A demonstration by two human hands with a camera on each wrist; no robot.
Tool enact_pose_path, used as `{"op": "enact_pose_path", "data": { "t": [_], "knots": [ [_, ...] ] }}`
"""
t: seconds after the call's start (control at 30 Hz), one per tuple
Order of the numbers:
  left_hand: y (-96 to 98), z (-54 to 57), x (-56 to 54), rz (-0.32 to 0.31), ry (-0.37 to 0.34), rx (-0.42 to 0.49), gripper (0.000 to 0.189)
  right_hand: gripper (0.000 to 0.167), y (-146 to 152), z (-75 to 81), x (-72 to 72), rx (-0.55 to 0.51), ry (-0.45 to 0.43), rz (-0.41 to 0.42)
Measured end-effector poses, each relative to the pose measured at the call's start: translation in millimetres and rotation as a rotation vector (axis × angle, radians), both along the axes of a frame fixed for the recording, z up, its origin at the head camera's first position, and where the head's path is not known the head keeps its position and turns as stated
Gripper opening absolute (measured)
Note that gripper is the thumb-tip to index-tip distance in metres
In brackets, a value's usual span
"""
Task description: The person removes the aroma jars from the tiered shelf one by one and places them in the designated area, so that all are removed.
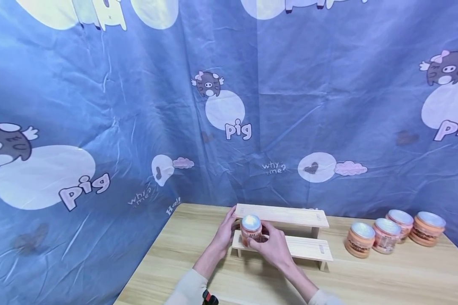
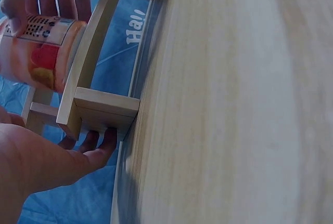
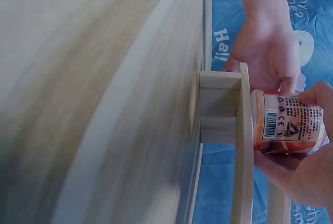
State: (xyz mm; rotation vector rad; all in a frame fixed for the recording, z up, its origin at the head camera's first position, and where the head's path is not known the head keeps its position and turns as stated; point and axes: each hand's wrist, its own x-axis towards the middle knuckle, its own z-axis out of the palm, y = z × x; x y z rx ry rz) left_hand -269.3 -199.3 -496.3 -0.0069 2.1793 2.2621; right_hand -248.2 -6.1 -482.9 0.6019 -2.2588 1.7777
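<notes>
A jar with a pale lid and a peach-coloured label [image 1: 250, 231] stands upright at the left end of the lower step of a two-tier wooden rack [image 1: 307, 248]. My right hand [image 1: 275, 245] grips it from the right, thumb in front and fingers around the far side. In the right wrist view, a barcode shows on the jar [image 3: 289, 122]. My left hand [image 1: 224, 232] holds the rack's left end. Its curled fingers [image 2: 99, 154] touch the end support in the left wrist view, and its thumb is near the jar.
Several similar lidded jars [image 1: 387, 235] stand close together on the right side of the wooden table [image 1: 175, 245]. The rack's upper step [image 1: 282, 214] rises behind the lower one. A blue printed cloth [image 1: 221, 178] hangs behind and left of the table.
</notes>
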Motion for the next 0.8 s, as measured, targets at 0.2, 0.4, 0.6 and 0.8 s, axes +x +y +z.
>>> {"op": "enact_pose_path", "data": {
  "t": [0.2, 0.4, 0.6, 0.8],
  "knots": [
    [-0.1, 0.7, 0.6, -0.004, -0.001, -0.001, 0.056, 0.053, 11, 4.3, 7.4, -0.018, 0.002, 0.002],
    [-2.6, 2.3, -0.6, -0.012, -0.002, -0.006, 0.058, 0.056, 26, 12.3, 15.1, -0.027, -0.006, -0.014],
    [-4.1, 3.0, -0.8, -0.024, 0.012, -0.021, 0.059, 0.054, 47, 17.8, 21.6, -0.014, -0.064, -0.051],
    [-2.9, 2.2, -3.1, -0.037, 0.005, -0.012, 0.057, 0.056, 76, 21.5, 29.1, 0.003, -0.099, -0.075]
  ]
}}
